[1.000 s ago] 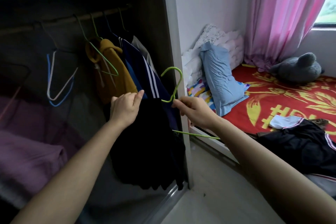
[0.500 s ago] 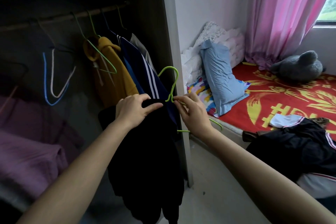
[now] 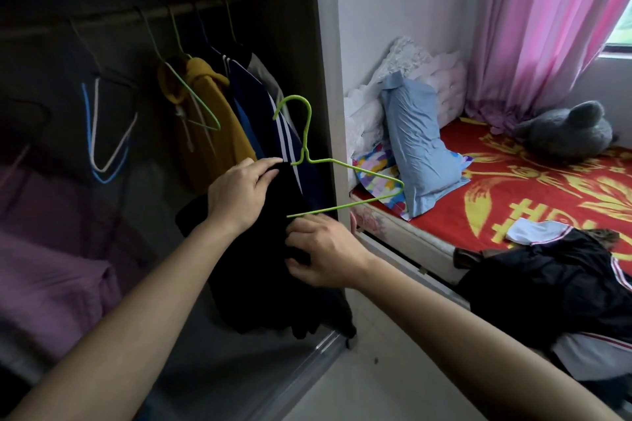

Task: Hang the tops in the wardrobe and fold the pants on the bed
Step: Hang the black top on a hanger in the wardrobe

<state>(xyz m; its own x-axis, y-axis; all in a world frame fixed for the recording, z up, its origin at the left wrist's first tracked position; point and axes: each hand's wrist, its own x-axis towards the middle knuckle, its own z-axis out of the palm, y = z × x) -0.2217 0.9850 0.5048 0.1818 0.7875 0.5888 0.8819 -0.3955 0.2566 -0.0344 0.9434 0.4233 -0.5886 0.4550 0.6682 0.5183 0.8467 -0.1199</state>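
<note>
Head view: a black top (image 3: 260, 267) is seen at centre frame, held up in front of the open wardrobe (image 3: 321, 79). The left hand (image 3: 239, 191) is closed in a pinch on the top's upper edge, just beside the neck of a green hanger (image 3: 304, 140). The right hand (image 3: 325, 253) is curled into the fabric lower down, just under the hanger's bottom bar. One arm of the hanger is buried in the cloth. The other arm sticks out bare to the right, so the top is judged only half threaded. The hook is free in the air, well below the rail (image 3: 136, 15) at upper left. On that rail a yellow hoodie (image 3: 212, 133) and a navy striped jacket (image 3: 260, 113) are already hung, with a paler garment partly hidden behind them. Empty hangers (image 3: 99, 147) are noted further left. At right of frame a heap of dark clothing (image 3: 547, 284) with striped trim lies unsorted at the near edge of the bed (image 3: 513, 188). Which pieces in it are tops or pants cannot be told. No folded pants are visible anywhere on the bed. Progress is judged partial: some tops hung, one in hand and not yet on the rail, the heap and all folding left.
</note>
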